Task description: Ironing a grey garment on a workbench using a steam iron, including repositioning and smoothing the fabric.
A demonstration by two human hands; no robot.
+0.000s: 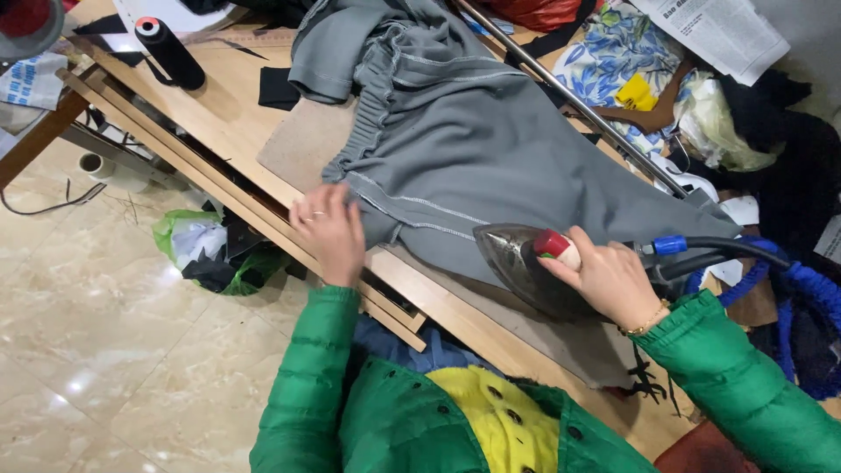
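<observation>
A grey garment (473,149) with an elastic waistband and light stitching lies spread over a brown pressing pad on the wooden table (219,114). My left hand (328,232) lies flat with fingers apart on the garment's near edge, holding it down. My right hand (604,276) grips the handle of a dark metal steam iron (517,263) with a red knob. The iron's tip points left and rests on the lower edge of the grey cloth. A black hose with a blue fitting (670,245) runs from the iron to the right.
A black thread cone (168,52) stands at the table's far left. A metal rod (569,96) crosses behind the garment, with floral fabric (613,52) and paper beyond it. A green bag of scraps (206,250) lies on the tiled floor. Blue hose coils at the right.
</observation>
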